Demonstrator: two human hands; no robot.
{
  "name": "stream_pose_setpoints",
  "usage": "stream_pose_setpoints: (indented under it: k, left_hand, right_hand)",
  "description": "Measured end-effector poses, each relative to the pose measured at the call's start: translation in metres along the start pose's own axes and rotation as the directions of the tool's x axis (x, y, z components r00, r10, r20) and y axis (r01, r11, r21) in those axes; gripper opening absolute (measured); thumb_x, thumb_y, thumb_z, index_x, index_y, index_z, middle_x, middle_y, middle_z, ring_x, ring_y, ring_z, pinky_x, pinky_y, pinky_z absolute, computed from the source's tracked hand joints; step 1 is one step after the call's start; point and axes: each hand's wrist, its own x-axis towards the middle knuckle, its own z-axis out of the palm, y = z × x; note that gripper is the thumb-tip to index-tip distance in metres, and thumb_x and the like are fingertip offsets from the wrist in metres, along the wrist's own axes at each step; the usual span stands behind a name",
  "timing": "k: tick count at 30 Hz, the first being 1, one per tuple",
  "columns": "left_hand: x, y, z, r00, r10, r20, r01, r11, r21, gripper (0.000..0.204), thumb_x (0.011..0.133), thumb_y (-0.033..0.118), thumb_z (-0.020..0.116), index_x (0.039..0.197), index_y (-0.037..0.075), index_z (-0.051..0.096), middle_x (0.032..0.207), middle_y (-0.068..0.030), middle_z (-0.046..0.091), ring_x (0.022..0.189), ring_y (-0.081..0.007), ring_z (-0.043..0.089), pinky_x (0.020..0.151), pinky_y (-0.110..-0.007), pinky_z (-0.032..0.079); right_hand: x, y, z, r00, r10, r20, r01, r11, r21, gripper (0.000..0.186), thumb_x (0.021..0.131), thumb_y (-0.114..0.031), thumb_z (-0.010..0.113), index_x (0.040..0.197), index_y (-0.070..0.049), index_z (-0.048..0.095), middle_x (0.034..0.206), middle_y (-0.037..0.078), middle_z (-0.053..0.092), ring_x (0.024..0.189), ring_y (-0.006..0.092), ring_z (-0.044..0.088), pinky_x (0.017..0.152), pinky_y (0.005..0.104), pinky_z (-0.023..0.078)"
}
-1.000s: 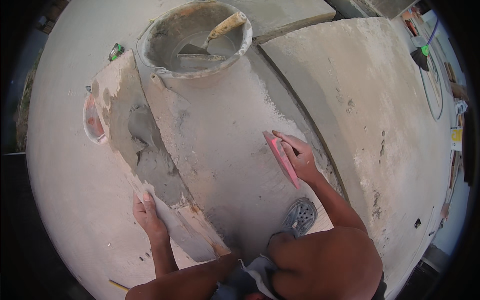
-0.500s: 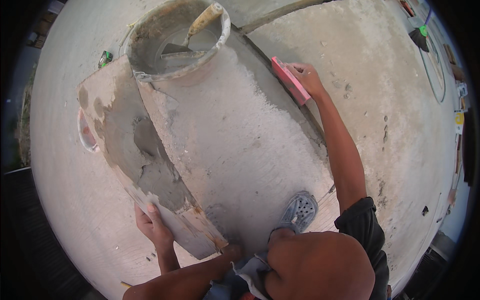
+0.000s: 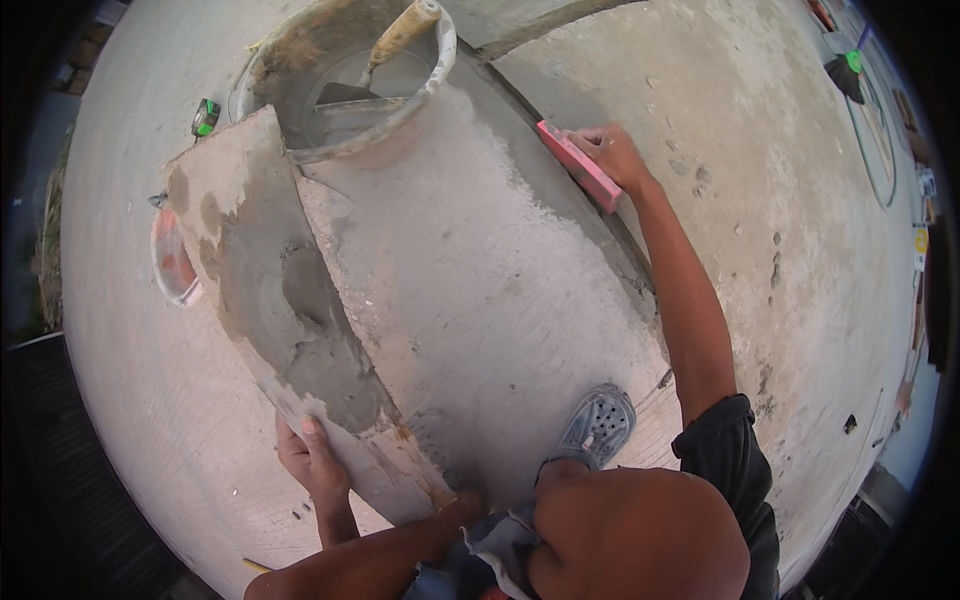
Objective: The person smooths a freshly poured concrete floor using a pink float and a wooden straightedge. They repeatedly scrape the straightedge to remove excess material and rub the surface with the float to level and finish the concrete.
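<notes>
My right hand (image 3: 605, 150) grips a pink rectangular float (image 3: 576, 165), which lies against the grey mortar strip (image 3: 520, 128) along the edge of a pale concrete slab (image 3: 750, 220). At lower left, my left hand (image 3: 312, 462) holds the near part of a long board (image 3: 228, 200) by its edge; wet grey mortar (image 3: 310, 315) lies on the board. Beyond the board's far end is a mortar-crusted bucket (image 3: 440, 60), with a wooden-handled trowel (image 3: 395, 40) and another flat piece inside.
A small reddish container (image 3: 172, 262) and a green-and-black tape measure (image 3: 205, 117) lie left of the board. My foot in a grey clog (image 3: 595, 425) is on the concrete floor. A broom (image 3: 847, 72), a hose and assorted pieces are at far right.
My right hand with the pink float has moved forward and up to the mortar strip since a second ago, then shifted slightly. My left hand still holds the board. The view has shifted slightly.
</notes>
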Motion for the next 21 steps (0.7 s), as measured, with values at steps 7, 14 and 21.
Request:
stream_pose_setpoints:
  k: [7,14,21]
  left_hand:
    - [0.000,-0.012,-0.006,1.000,-0.008,0.027,0.008,1.000,-0.004,0.047,0.109,0.028,0.052,0.140,-0.007,0.051,0.130,-0.0142,0.063,0.117,-0.0183,0.059,0.104,-0.033,0.044]
    - [-0.001,-0.014,-0.005,0.999,-0.039,0.025,0.039,0.999,-0.027,0.049,0.109,0.030,0.053,0.141,-0.007,0.050,0.131,-0.0147,0.063,0.118,-0.0191,0.060,0.104,-0.034,0.045]
    - [0.010,0.003,0.007,0.998,-0.030,0.056,0.035,0.995,-0.092,0.043,0.110,0.026,0.053,0.138,-0.007,0.052,0.124,-0.0112,0.065,0.109,-0.0142,0.060,0.097,-0.030,0.046]
  right_hand:
    - [-0.053,0.014,-0.018,1.000,-0.002,0.027,0.002,1.000,0.019,0.036,0.101,-0.033,0.066,0.097,0.002,0.072,0.075,0.005,0.065,0.074,0.0109,0.055,0.071,0.0320,0.049]
    - [-0.121,0.021,-0.064,0.973,0.178,0.148,-0.171,0.984,-0.055,0.034,0.102,-0.030,0.064,0.101,0.003,0.072,0.079,0.004,0.066,0.076,0.0106,0.057,0.074,0.0307,0.049]
    - [-0.170,-0.109,-0.012,0.910,-0.317,-0.268,0.402,0.835,0.377,0.025,0.098,-0.017,0.069,0.116,0.000,0.072,0.101,0.011,0.072,0.082,0.0158,0.065,0.073,0.0315,0.053]
